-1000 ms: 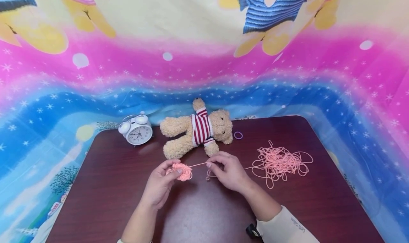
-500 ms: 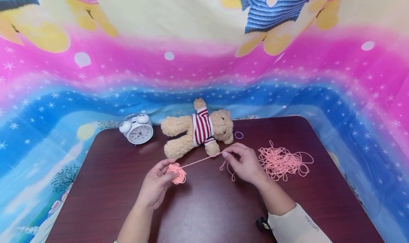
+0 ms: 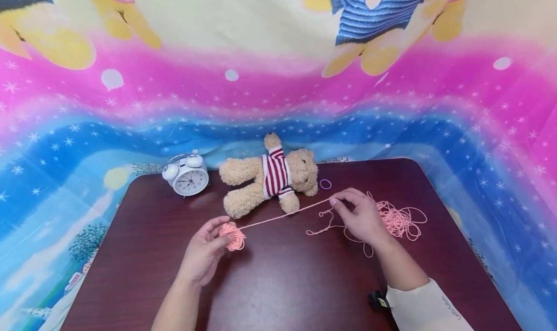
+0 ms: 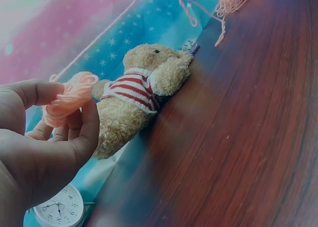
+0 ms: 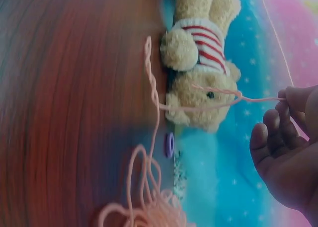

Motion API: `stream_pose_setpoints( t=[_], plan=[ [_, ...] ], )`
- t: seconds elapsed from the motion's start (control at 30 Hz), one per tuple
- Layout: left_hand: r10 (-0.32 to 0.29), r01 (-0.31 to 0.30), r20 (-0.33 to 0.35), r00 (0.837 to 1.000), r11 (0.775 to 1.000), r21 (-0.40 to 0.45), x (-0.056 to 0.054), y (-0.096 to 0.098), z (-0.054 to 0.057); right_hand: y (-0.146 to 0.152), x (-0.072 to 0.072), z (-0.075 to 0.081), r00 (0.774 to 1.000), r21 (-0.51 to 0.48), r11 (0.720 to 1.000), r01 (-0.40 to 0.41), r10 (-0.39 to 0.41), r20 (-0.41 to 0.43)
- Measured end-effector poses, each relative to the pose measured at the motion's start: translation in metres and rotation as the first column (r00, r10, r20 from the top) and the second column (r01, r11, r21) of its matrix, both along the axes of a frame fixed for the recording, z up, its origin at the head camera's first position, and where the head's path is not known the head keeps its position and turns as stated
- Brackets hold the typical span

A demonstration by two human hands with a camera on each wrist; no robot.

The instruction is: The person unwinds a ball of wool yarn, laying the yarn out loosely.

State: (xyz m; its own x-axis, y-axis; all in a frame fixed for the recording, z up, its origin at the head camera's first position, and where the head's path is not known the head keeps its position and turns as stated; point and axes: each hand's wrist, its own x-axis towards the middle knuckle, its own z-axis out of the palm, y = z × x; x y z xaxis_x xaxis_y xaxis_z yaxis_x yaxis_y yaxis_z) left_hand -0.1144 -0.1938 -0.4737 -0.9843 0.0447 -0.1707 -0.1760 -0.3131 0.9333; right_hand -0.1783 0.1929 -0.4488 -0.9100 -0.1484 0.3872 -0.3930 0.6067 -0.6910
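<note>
Left hand (image 3: 202,253) pinching yarn bundle (image 3: 233,236) between thumb and fingers, up above table (image 3: 270,282)! Right hand (image 3: 359,217) pinching strand (image 3: 265,221), taut between hands! Loose pile (image 3: 398,220) on table beside right hand; bear (image 3: 276,176) lying behind strand.

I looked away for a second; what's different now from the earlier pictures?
The right hand has moved rightward, lengthening the yarn strand stretched to the left hand, which has shifted slightly left. Both keep hold, the left on the yarn bundle. The teddy bear, alarm clock and purple ring stayed put.
</note>
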Motion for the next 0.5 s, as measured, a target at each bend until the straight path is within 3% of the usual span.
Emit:
stream_pose_setpoints(
  t=[0.33, 0.5],
  plan=[
    [0.016, -0.016, 0.004, 1.000, 1.000, -0.015, 0.001, -0.014, -0.001, 0.040, -0.001, 0.004, 0.996, 0.001, 0.996, 0.091, -0.091, -0.007],
    [0.018, -0.018, 0.005, 1.000, 1.000, -0.014, 0.002, -0.019, -0.002, 0.061, 0.001, 0.005, 0.990, 0.050, 0.989, 0.138, -0.136, -0.027]
  ],
)
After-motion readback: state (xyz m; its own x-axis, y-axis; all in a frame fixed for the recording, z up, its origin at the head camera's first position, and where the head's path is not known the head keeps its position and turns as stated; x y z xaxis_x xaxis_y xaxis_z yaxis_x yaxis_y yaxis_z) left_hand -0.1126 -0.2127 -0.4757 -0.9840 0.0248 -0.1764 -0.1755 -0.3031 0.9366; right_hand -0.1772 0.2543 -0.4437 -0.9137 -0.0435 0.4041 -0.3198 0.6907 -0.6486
